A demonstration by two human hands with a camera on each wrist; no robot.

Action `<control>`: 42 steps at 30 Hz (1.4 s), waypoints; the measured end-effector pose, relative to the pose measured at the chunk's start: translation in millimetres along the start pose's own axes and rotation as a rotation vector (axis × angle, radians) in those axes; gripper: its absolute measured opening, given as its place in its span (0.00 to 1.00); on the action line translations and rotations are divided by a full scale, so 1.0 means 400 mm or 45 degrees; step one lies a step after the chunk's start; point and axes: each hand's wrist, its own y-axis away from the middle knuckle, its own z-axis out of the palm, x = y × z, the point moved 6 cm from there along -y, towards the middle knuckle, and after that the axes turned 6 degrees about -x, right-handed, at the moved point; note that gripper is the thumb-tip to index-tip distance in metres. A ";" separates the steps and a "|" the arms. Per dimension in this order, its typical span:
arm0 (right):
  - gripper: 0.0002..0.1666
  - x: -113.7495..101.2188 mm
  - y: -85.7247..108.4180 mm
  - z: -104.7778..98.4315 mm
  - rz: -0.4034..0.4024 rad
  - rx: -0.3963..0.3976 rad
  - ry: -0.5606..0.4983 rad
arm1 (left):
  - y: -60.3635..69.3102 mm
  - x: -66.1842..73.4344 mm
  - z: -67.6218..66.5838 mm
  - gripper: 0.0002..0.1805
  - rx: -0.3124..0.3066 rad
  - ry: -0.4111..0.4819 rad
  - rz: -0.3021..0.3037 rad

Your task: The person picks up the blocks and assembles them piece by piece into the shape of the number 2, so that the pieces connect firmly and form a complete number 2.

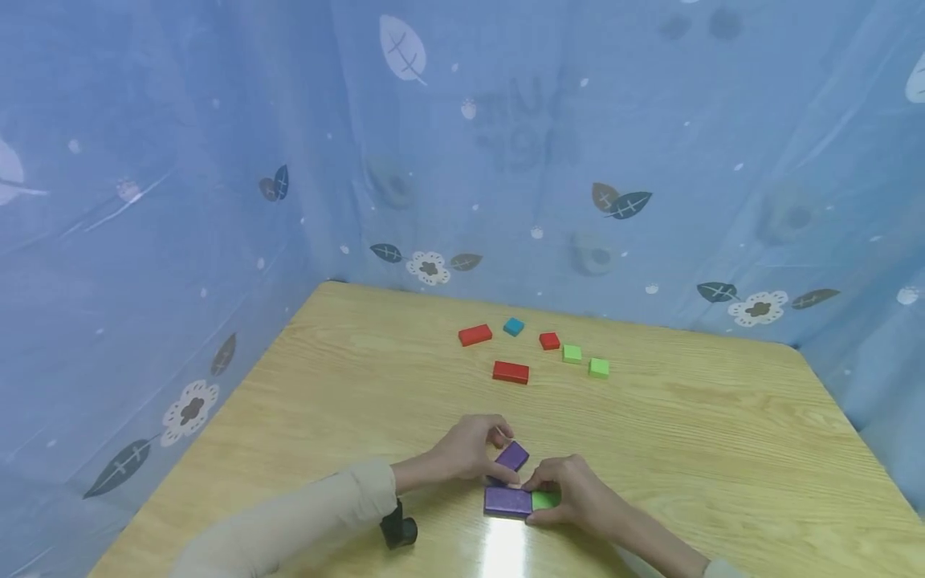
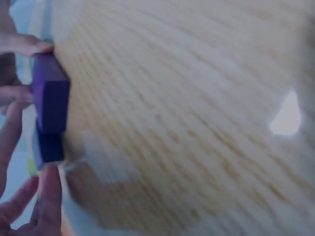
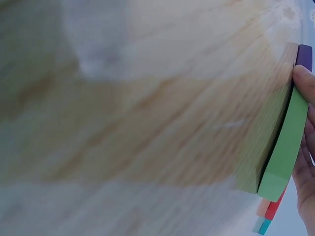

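Observation:
My left hand holds a purple block between thumb and fingers. That block lies at a slant just behind a second purple block, which rests flat on the table. Against the right end of the flat block stands a green block, largely covered by my right hand. The right thumb and index finger pinch the green block, their tips at the seam with the purple one. In the right wrist view the long side of the green block lines up with the purple block.
Farther back on the wooden table lie two long red blocks, a small blue block, a small red block and two small green blocks. Blue patterned curtains hang behind and beside the table.

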 end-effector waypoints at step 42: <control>0.17 0.056 0.007 -0.147 0.137 -0.117 -0.869 | 0.084 0.061 0.014 0.19 -0.044 -0.332 0.258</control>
